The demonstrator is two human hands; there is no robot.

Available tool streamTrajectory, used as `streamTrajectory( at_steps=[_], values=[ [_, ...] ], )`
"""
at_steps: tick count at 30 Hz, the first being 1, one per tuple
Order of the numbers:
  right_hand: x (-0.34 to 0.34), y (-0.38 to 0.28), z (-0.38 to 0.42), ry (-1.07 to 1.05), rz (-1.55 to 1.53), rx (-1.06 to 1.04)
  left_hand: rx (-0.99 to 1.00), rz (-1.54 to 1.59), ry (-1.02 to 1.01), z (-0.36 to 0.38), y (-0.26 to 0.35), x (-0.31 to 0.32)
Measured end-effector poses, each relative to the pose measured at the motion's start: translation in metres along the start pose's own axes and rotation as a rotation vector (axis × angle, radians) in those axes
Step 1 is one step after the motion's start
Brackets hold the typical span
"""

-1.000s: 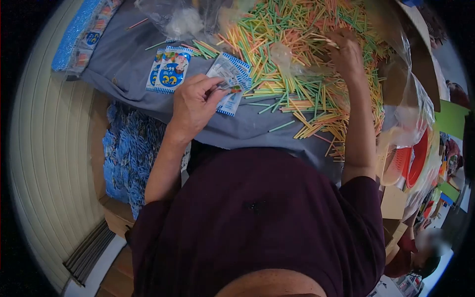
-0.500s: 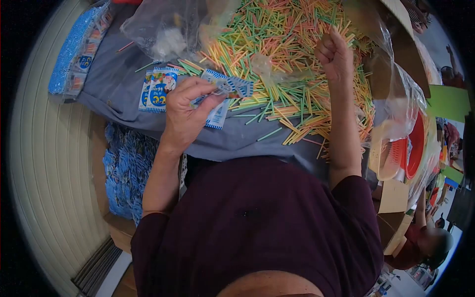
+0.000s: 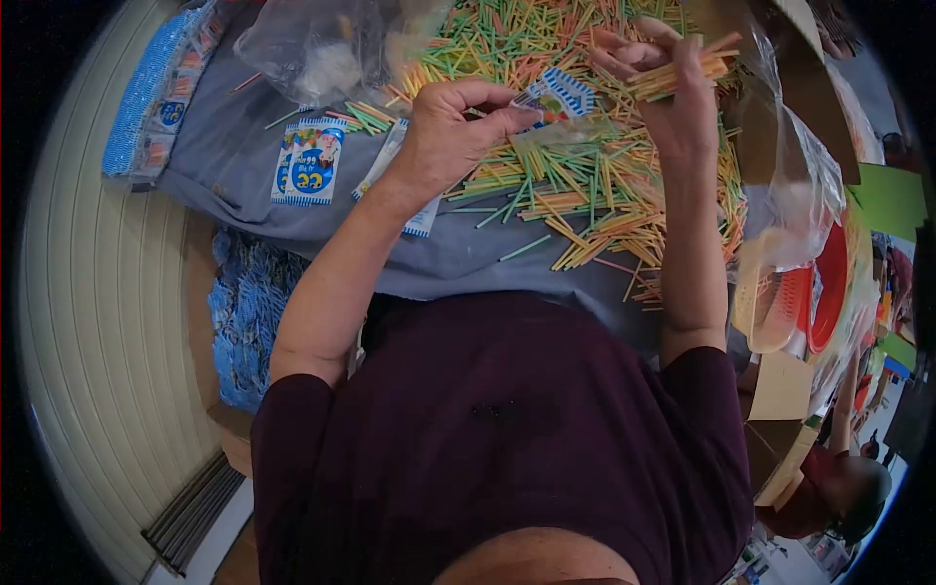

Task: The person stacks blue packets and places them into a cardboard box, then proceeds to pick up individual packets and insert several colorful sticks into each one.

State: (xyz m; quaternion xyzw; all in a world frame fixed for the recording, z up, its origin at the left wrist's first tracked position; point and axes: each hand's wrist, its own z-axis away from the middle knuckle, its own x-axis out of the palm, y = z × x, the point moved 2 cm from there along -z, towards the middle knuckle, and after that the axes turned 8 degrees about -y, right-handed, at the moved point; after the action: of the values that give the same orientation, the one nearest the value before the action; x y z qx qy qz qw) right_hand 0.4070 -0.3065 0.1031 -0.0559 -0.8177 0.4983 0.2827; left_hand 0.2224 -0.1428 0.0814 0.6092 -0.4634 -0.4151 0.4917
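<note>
at twelve, my left hand point(image 3: 444, 141) pinched a printed sachet point(image 3: 571, 93); at one, my right hand's point(image 3: 680, 119) fingers loosely cradled pastel sticks point(image 3: 717, 66), risking a spill.

Left hand point(image 3: 463, 132) pinches thumb against forefinger at twelve o'clock; right hand point(image 3: 673, 88) curls its fingers at one o'clock.

A packing workshop, shown by loose coloured sticks point(image 3: 556, 185), printed packets point(image 3: 314, 162) and cardboard boxes point(image 3: 780, 385).
</note>
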Motion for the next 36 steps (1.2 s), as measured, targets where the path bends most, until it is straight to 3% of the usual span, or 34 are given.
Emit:
streamTrajectory(
  at_steps=[9,10,12,14,16,17,18,20,23,24,26,27,31,33,34,36],
  values=[
    [0.058,-0.018,-0.007,-0.001,0.452,0.091,0.027,0.036,0.005,-0.021,-0.001,0.018],
    [0.053,-0.013,-0.007,-0.092,0.588,0.038,0.027,0.037,0.011,-0.023,-0.003,0.020],
    [0.050,0.001,-0.008,-0.071,0.554,0.034,0.170,-0.016,0.058,-0.026,-0.005,0.023],
    [0.046,0.007,-0.010,-0.047,0.521,0.028,0.183,-0.013,0.059,-0.029,-0.009,0.024],
    [0.043,0.005,-0.013,-0.320,0.696,-0.061,0.203,-0.008,0.056,-0.033,-0.007,0.028],
    [0.044,0.004,-0.014,-0.323,0.699,-0.063,0.168,0.201,0.016,-0.036,-0.006,0.032],
    [0.046,0.002,-0.016,-0.226,0.590,-0.061,0.133,0.410,-0.027,-0.038,-0.005,0.033],
    [0.059,-0.008,-0.020,-0.135,0.484,-0.061,0.092,0.334,-0.019,-0.043,-0.008,0.031],
    [0.087,-0.030,-0.026,0.163,0.503,-0.014,0.052,0.301,-0.019,-0.045,-0.008,0.028],
    [0.080,-0.025,-0.026,0.162,0.505,-0.015,0.052,0.347,-0.034,-0.045,-0.008,0.028],
    [0.058,-0.002,-0.022,-0.131,0.621,0.082,0.132,0.280,-0.049,-0.042,-0.009,0.030],
    [0.061,0.004,-0.021,-0.113,0.599,0.048,0.212,0.211,-0.064,-0.041,-0.007,0.031],
    [0.066,0.009,-0.014,0.026,0.344,0.082,0.166,0.094,-0.018,-0.030,0.002,0.035],
    [0.059,0.003,-0.012,0.056,0.521,0.016,0.121,-0.117,-0.073,-0.028,0.010,0.022],
    [0.054,0.000,-0.013,0.067,0.607,-0.018,0.041,0.076,0.009,-0.034,0.000,0.014],
    [0.041,-0.005,-0.017,0.076,0.775,-0.081,0.121,0.212,0.034,-0.031,0.001,-0.012]
  ],
)
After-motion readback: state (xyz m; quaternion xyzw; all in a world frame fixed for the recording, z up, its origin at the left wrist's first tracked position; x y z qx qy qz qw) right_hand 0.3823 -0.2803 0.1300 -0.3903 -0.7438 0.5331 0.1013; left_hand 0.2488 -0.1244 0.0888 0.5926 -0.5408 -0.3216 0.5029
